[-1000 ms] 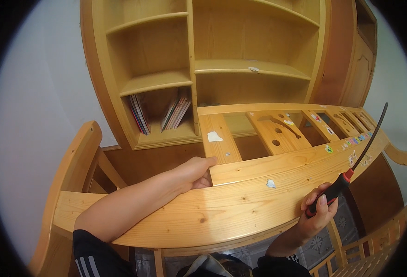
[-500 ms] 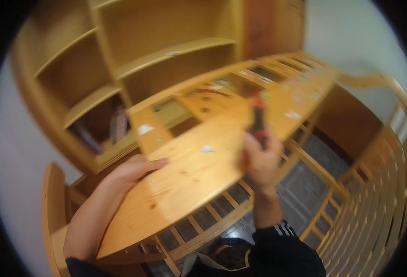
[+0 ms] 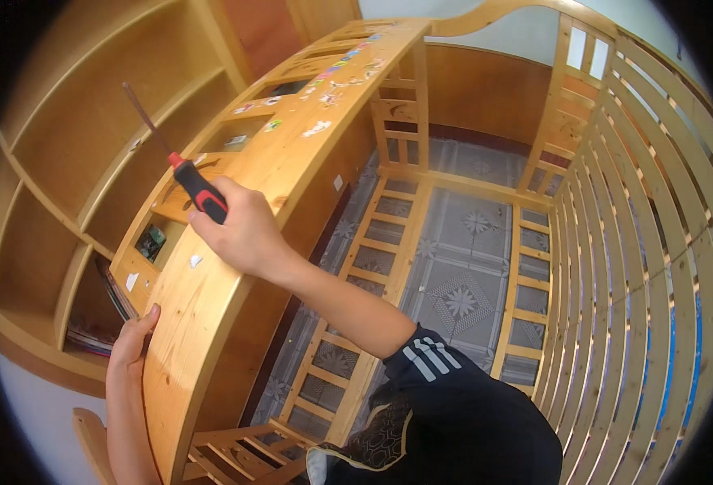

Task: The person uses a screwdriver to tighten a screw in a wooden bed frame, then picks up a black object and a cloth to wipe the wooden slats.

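The person's right hand (image 3: 247, 234) has its fingers clamped around the handle of a black-and-red screwdriver (image 3: 188, 175), raised over a long, pale wooden panel (image 3: 203, 299), its thin metal shaft pointing up and leftward. The left hand (image 3: 132, 341) touches the panel's left edge, thumb on top; its hidden fingers' grip cannot be told.

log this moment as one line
left grip: thumb at edge of stickered wooden board, fingers hidden | right grip: holding red-black screwdriver | nearby: bookshelf, slatted wooden panel
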Demonstrator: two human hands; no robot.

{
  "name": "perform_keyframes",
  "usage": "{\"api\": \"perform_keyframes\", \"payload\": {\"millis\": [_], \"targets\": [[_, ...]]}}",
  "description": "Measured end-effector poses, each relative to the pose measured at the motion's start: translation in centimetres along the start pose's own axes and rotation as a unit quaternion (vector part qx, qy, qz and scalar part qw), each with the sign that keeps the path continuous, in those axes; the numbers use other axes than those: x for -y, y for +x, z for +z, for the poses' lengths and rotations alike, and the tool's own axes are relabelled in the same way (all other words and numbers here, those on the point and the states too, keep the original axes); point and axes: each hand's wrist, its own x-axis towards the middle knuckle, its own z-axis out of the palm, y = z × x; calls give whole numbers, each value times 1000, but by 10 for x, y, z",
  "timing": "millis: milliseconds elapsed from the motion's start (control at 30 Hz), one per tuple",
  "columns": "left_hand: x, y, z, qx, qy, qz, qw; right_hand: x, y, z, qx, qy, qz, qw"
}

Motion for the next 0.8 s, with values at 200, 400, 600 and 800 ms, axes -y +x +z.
{"api": "perform_keyframes", "payload": {"millis": [200,400,600,800], "targets": [[-2,-7,15,-70,113,26,991,5,-3,1,-20,-44,4,999],[-10,-20,9,-118,357,26,926,7,-7,15,-16,-176,-46,983],[11,-79,26,-73,442,207,870,3,-6,13,-18,-188,-49,981],[22,-134,45,-118,561,174,800,-1,-5,18,-45,-193,-61,978]]}}
